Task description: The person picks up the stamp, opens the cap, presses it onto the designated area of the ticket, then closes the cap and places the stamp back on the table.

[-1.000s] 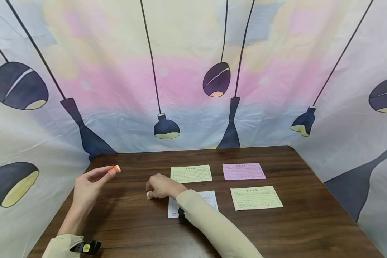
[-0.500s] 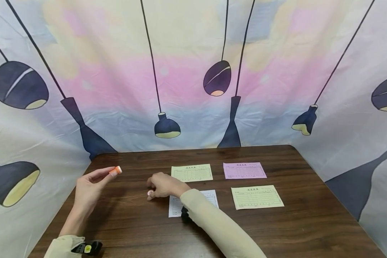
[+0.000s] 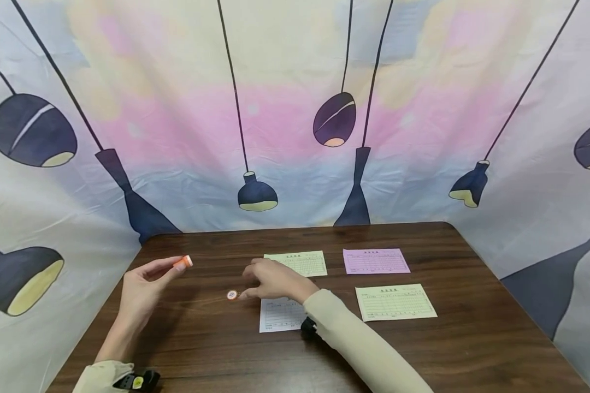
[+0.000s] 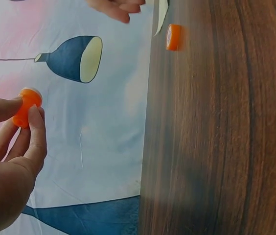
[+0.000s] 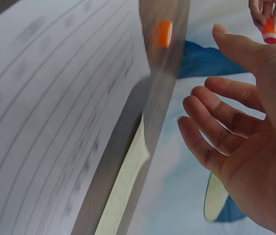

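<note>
My left hand (image 3: pixel 140 289) pinches a small orange stamp (image 3: pixel 185 262) with a white rim between thumb and fingers, above the table's left side. The right wrist view shows a red face on the stamp (image 5: pixel 270 35). Standing on the table is a round orange cap (image 3: pixel 232 295) with a marked white top; it also appears in the left wrist view as the cap (image 4: pixel 176 37). My right hand (image 3: pixel 281 281) is just right of the cap, fingers loosely spread and holding nothing. It hovers over a white printed slip (image 3: pixel 280 323) and partly hides a pale green slip (image 3: pixel 312 263).
A purple slip (image 3: pixel 376 261) lies at the back right of the brown wooden table (image 3: pixel 255 360). Nearer to me is another pale green slip (image 3: pixel 396 303). A fabric backdrop (image 3: pixel 295 65) printed with lamps hangs behind and beside the table.
My right hand has let go of the cap on the table and drawn off to the right, its fingers loosening. My left hand still holds the stamp and has barely shifted.
</note>
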